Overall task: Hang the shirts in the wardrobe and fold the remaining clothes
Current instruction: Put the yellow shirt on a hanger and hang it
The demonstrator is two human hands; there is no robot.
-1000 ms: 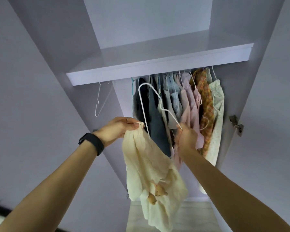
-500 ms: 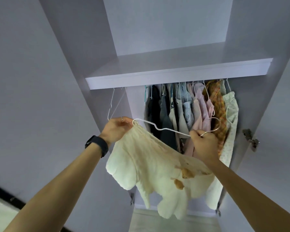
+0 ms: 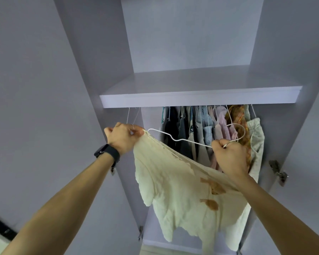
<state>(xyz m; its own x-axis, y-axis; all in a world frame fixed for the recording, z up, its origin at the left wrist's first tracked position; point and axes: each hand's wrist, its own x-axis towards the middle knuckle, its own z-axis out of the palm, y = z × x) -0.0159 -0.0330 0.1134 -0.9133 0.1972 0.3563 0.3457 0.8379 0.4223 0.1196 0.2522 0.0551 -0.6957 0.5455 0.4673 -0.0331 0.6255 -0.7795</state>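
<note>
One shirt [image 3: 182,190] is only part-way onto its hanger [image 3: 182,140]. I judge the hanging well on but unfinished. A row of clothes [image 3: 206,129] already hangs under the shelf [image 3: 191,98], while this shirt has not reached the rail. No clothes for folding are in view, so I cannot tell how much of that is left.

The left grip [image 3: 123,138] has its fingers curled and pinches the shirt's top edge right at the hanger's end. The right grip [image 3: 228,155] is clenched round the hanger's neck just below the hook, which points up and to the right. Cloth runs under its palm, but whether it also grasps that cloth I cannot tell.

Between the two grips the shirt's edge is pulled taut along the wire, and the rest droops below. It is held in front of the wardrobe opening, lower than the shelf and apart from the hung row. A watch [image 3: 107,153] sits on the left wrist. A spare hanger [image 3: 127,115] hangs just above the left grip. The shelf hides the rail. A hinge [image 3: 278,170] shows on the right.
</note>
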